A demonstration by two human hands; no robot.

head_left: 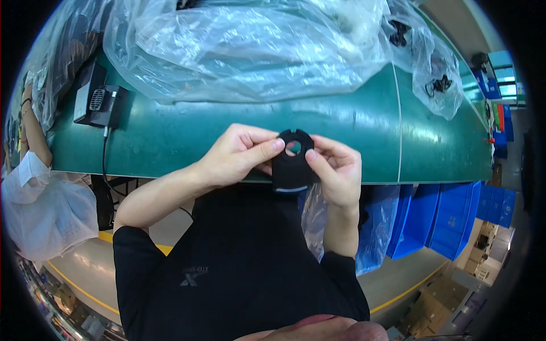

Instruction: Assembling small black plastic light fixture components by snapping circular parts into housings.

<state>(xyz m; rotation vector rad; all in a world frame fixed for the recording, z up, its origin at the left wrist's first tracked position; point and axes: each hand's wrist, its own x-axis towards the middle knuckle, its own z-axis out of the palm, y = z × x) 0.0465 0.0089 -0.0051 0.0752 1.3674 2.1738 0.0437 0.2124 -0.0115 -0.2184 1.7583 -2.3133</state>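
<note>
Both my hands hold one small black part just above the near edge of the green table. The part has a round, notched top with a hole through it and a wider black body below. My left hand pinches its left side, thumb by the hole. My right hand grips its right side with thumb and fingers. The part's lower edge shows a pale strip.
Large clear plastic bags cover the far side of the table, some with small black parts inside. A black device with a cable sits at the left. Another person stands far left. Blue bins stack under the table at right.
</note>
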